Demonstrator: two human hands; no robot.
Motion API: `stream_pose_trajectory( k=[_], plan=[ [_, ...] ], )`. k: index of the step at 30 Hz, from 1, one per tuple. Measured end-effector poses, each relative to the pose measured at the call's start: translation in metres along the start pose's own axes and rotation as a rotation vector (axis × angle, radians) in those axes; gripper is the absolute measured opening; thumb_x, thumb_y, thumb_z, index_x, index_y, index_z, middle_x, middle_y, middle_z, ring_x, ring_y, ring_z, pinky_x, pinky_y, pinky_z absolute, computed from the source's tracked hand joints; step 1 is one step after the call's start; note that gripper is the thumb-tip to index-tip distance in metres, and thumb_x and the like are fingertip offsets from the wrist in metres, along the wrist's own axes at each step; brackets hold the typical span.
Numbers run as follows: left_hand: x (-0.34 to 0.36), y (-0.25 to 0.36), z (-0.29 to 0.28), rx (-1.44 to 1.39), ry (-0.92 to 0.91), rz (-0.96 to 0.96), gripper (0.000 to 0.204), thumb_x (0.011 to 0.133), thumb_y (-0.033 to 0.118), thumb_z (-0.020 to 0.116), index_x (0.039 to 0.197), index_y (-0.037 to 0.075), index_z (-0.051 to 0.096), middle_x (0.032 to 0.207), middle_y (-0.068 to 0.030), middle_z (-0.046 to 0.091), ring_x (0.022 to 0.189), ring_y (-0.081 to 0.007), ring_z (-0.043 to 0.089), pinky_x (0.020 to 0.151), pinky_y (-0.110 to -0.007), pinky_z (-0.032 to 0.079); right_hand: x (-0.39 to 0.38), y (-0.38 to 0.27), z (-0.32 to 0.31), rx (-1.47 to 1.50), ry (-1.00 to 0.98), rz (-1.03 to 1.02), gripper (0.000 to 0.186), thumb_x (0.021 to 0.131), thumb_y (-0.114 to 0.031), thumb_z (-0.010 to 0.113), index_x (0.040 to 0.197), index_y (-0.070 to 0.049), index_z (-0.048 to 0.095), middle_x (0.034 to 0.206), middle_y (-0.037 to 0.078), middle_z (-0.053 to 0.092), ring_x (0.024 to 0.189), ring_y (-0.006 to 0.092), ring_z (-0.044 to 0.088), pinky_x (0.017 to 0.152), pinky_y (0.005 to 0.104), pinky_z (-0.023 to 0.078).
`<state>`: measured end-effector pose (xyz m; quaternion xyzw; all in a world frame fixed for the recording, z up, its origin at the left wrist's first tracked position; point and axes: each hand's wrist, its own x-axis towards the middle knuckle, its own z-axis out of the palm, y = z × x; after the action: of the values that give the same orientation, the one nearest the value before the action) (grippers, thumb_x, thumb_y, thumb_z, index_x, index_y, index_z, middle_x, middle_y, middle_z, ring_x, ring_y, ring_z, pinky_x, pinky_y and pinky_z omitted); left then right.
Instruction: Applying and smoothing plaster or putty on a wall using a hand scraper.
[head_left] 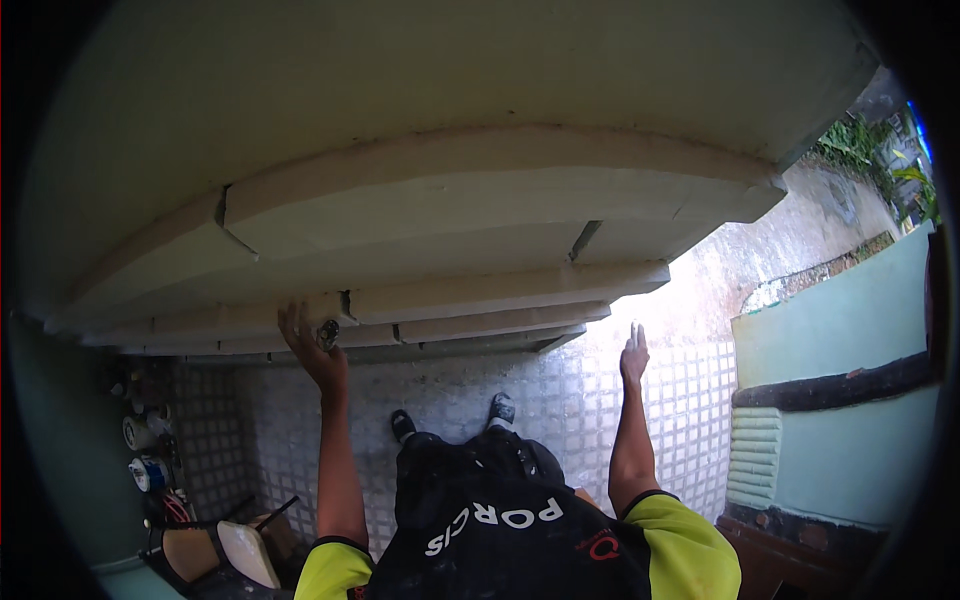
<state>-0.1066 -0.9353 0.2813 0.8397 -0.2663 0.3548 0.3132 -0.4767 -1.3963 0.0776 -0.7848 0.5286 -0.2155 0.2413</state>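
My left hand (310, 350) is raised against the lower bands of a stepped cream wall moulding (480, 205). Its fingers are around a small dark object with a shiny round end (328, 334), whose kind I cannot make out. Dark cracks cut across the moulding, one of them just beside this hand. Out past the right end of the moulding, my right hand (634, 360) is held up with its fingers pressed together. Something whitish shows at its fingertips; glare from the bright floor hides whether it is a held thing or a smear.
Below me lies a floor of small square tiles (680, 400). Chairs (248, 553) and several paint tubs (148, 473) stand at the left. A pale green wall (840, 310) with a dark band rises at the right, with plants (858, 150) beyond.
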Motion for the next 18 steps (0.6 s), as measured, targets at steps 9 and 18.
stream_pose_trajectory(
  k=[9,18],
  plan=[
    [-0.044,0.063,-0.037,-0.325,-0.229,-0.381,0.016,0.092,0.014,0.061,0.103,0.002,0.061,0.106,-0.0132,0.060,0.096,-0.0303,0.057,0.085,-0.042,0.046,-0.087,-0.092,-0.007,0.533,-0.343,0.032,0.054,0.096,-0.005,0.052,0.149,-0.011,0.043,0.116,0.012,0.067,0.068,0.0133,0.051,0.067,0.0304,0.049],
    [0.011,0.089,-0.056,-0.897,-0.461,-0.744,0.014,0.093,0.013,0.067,0.092,0.003,0.057,0.065,-0.0014,0.055,0.057,-0.0102,0.055,0.053,-0.027,0.044,-0.141,-0.114,0.016,0.546,-0.489,0.013,0.055,0.096,-0.004,0.053,0.149,-0.010,0.043,0.111,0.010,0.068,0.070,0.0121,0.051,0.068,0.0301,0.049]
  ],
)
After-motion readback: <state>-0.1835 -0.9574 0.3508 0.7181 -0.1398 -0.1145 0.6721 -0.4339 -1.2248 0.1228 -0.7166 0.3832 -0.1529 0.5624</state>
